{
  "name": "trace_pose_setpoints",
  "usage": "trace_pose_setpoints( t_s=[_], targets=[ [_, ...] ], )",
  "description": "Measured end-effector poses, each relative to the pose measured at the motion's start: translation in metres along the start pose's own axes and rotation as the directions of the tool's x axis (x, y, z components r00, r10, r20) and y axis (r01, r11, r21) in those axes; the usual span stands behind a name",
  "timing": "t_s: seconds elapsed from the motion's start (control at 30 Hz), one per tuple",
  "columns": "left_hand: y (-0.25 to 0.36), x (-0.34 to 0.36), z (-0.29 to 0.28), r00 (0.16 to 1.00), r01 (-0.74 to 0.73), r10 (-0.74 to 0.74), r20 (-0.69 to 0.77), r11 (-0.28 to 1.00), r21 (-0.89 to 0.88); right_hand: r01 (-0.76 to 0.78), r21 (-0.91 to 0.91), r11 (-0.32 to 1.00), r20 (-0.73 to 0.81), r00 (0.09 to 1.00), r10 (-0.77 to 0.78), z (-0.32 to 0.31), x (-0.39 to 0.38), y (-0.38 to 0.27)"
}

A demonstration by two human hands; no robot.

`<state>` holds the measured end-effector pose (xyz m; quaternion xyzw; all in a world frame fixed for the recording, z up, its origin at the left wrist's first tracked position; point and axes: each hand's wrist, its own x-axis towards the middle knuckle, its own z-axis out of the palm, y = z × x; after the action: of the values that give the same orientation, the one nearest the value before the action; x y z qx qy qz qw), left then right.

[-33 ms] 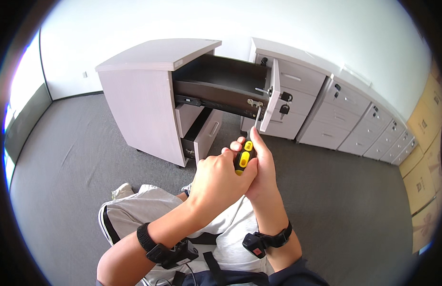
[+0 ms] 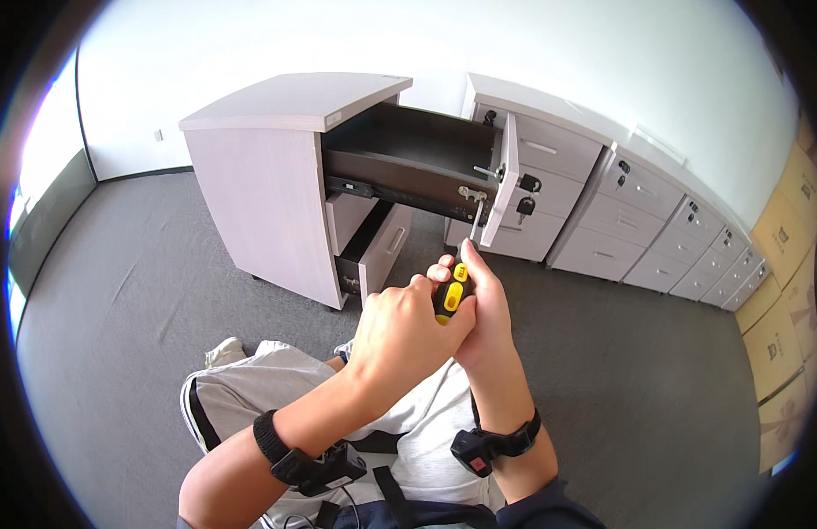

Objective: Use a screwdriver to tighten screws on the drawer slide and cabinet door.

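A screwdriver (image 2: 453, 297) with a black and yellow handle is gripped in both hands, its shank pointing up and away from me. My left hand (image 2: 401, 333) wraps the lower part of the handle. My right hand (image 2: 486, 304) closes around it from the right, with the thumb up along the handle's top. The tip meets, or is very close to, a small metal fitting (image 2: 472, 193) on the side of the pulled-out top drawer (image 2: 400, 176), just behind its front panel (image 2: 507, 181). Keys (image 2: 527, 196) hang from the lock on that panel.
The grey-white cabinet (image 2: 259, 194) holding this drawer stands on dark carpet, its bottom drawer (image 2: 386, 247) also partly out. A row of similar cabinets (image 2: 616, 212) with keys lines the wall. Cardboard boxes (image 2: 774, 344) are stacked at the right. My legs (image 2: 276, 379) are folded below my hands.
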<state>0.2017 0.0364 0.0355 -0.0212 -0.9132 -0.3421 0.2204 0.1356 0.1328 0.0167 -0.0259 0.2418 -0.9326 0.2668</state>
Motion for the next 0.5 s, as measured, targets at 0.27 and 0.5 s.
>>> trace_pose_setpoints(
  t_s=[0.27,0.5],
  targets=[
    [-0.005,0.008,-0.015,0.624,0.780,0.009,0.782,0.061,-0.623,0.070,0.115,0.991,0.239,0.966,-0.095,-0.007,0.010,0.005],
    [0.005,0.003,-0.003,0.771,0.627,-0.195,0.606,0.064,-0.776,0.088,-0.067,0.994,0.228,0.971,-0.071,-0.004,0.001,-0.003]
  ],
)
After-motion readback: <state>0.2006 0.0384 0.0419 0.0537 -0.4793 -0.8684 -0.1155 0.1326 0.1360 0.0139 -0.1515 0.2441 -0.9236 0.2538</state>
